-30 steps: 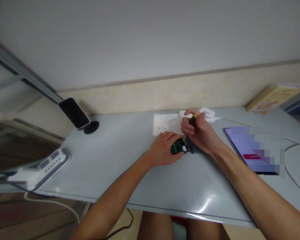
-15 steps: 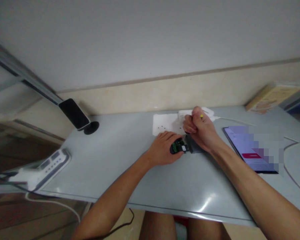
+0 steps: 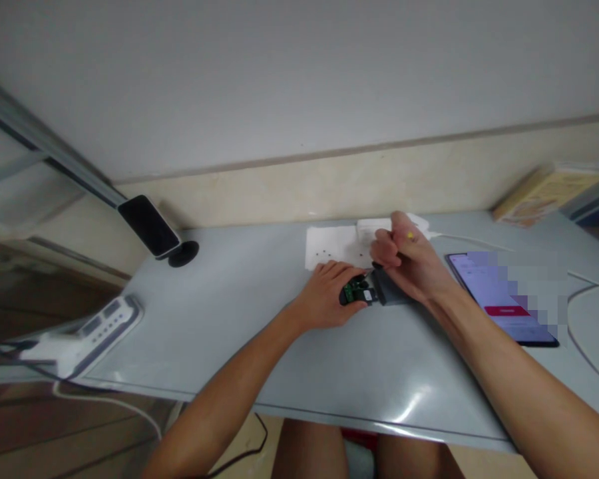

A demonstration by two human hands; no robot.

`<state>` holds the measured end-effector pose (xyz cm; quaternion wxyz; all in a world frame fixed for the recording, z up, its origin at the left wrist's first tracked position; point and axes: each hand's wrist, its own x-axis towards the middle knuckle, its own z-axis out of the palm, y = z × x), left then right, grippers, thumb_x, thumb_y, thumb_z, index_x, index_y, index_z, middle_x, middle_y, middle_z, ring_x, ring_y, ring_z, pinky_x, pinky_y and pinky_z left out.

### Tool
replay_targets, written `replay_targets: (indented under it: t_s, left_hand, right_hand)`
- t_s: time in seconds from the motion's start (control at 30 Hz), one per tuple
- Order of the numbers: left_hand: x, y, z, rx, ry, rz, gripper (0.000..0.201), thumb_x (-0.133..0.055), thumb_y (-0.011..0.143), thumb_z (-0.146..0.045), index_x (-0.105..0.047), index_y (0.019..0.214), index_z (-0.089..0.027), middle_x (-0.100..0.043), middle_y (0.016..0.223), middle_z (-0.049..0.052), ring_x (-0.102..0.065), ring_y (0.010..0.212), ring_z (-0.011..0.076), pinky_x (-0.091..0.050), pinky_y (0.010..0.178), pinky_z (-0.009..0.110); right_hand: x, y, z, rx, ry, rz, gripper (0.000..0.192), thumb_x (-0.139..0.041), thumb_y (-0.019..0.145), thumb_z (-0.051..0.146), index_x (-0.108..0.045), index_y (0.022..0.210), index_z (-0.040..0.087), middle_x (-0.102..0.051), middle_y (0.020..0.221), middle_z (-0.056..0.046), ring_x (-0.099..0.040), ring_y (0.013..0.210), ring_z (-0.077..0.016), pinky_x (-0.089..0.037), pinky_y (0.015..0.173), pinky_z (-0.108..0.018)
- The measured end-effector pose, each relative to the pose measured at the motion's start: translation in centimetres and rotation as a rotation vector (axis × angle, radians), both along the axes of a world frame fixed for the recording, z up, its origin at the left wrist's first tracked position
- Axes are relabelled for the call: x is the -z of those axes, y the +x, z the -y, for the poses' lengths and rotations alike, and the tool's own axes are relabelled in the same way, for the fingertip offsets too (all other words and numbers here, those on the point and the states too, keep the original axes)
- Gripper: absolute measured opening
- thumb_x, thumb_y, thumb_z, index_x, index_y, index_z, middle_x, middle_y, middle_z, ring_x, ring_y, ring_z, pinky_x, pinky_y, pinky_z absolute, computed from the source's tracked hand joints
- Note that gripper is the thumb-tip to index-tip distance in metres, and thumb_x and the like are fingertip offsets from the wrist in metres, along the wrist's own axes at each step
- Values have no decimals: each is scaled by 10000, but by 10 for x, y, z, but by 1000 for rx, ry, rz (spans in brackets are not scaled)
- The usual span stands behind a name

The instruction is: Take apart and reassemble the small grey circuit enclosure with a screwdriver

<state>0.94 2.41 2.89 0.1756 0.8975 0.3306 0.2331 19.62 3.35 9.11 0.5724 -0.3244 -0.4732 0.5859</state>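
Near the table's (image 3: 229, 346) far edge, the left hand (image 3: 327, 299) presses a small device (image 3: 364, 293) (green board exposed) flat. The right hand (image 3: 409, 263) is fisted tight around a screwdriver (image 3: 410, 235), tip hidden at the device. A tablet (image 3: 499, 299) lies toward the right edge.

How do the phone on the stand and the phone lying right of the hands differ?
The stand phone is propped tilted on a black base with its screen dark; the flat phone lies on the table with its screen lit. Both are dark-framed and untouched.
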Motion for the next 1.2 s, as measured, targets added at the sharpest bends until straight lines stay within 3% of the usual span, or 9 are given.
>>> replay_targets:
  t_s: [0.07,0.13,0.37,0.57,0.67,0.83,0.9,1.03,1.2]
  left_hand:
    - [0,0,1,-4,6,5,504,-706,881,-428,-539,1308,-219,-658,1240,79,-580,1166,272,-426,1062,461]
    - [0,0,1,-14,13,11,492,-705,878,-428,-541,1292,-217,-662,1238,86,-584,1160,277,-435,1038,459]
    - [-1,1,2,-16,14,6,468,-705,874,-405,-539,1268,-215,-663,1241,92,-586,1157,282,-441,1010,450]
    - [-2,1,2,-18,18,-5,450,-712,873,-421,-547,1232,-205,-670,1230,83,-593,1140,270,-439,1010,440]
    - [-3,2,2,-28,7,-11,431,-711,874,-424,-547,1213,-216,-669,1223,76,-591,1150,270,-434,1018,443]
    - [-3,2,2,-27,7,-13,403,-704,873,-416,-538,1187,-226,-665,1205,78,-589,1142,279,-429,1013,446]
    - [-3,2,2,-24,11,-5,380,-709,869,-407,-539,1152,-220,-668,1180,80,-591,1127,280,-430,998,441]
    - [-2,2,2,-24,11,9,332,-725,855,-397,-532,1050,-210,-674,1127,81,-603,1084,271,-436,959,426]
    - [0,1,1,-27,16,20,308,-728,858,-416,-520,966,-216,-668,1136,85,-605,1094,262,-433,964,418]
  right_hand:
    - [1,-1,-3,24,-3,6,561,-671,754,777,-415,778,278,-259,540,89,-242,438,-111,-252,436,-264]
    - [2,0,-4,13,-22,-14,487,-578,839,760,-490,834,282,-308,568,67,-319,463,-130,-315,453,-283]
    - [6,10,-6,-22,-115,-195,481,-892,655,516,-501,738,249,-674,931,-26,-639,748,-177,-462,531,-282]
    - [4,2,-9,-10,-83,-258,535,-864,712,559,-444,656,232,-313,480,98,-267,396,-62,-300,379,-210]
    - [0,-1,-6,-27,-103,-284,414,-809,771,575,-565,729,244,-441,557,57,-426,473,-90,-419,439,-229]
    - [-1,4,-2,-99,-130,-261,466,-960,590,438,-562,733,242,-702,911,2,-669,761,-155,-567,641,-282]
    - [1,5,-2,-86,-118,-251,528,-979,565,393,-494,703,238,-681,808,40,-607,614,-109,-509,542,-240]
    - [0,-1,-3,-39,-85,-216,549,-853,698,600,-439,681,241,-344,475,104,-258,388,-62,-270,385,-209]
    - [-5,-5,-2,-37,-102,-208,411,-842,738,550,-562,848,269,-500,629,61,-461,514,-92,-389,480,-231]
